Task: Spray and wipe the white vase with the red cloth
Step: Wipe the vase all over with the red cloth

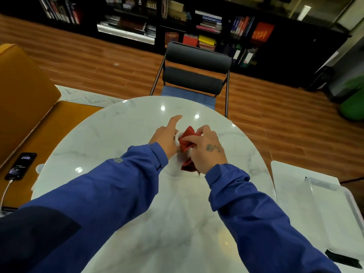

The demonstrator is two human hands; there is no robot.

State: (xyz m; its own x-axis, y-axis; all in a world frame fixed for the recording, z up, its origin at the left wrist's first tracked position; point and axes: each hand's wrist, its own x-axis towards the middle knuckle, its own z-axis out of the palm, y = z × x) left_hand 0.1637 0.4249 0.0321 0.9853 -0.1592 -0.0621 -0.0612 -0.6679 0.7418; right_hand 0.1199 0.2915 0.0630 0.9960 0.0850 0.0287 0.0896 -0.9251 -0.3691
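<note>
left hand (164,137) holds white vase (174,164) near rim, index finger straight | right hand (208,152) grips red cloth (186,143) on vase | orange book (261,34) reads "HARD COPY" | phone (20,165) shows 21:09

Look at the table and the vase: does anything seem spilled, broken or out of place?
Nothing stands out. The white vase stands on the marble table, the left hand holding it and the right hand holding the red cloth against it. No spill or crack shows.

"HARD COPY" book (262,34), "21:09" phone (20,166)
</note>
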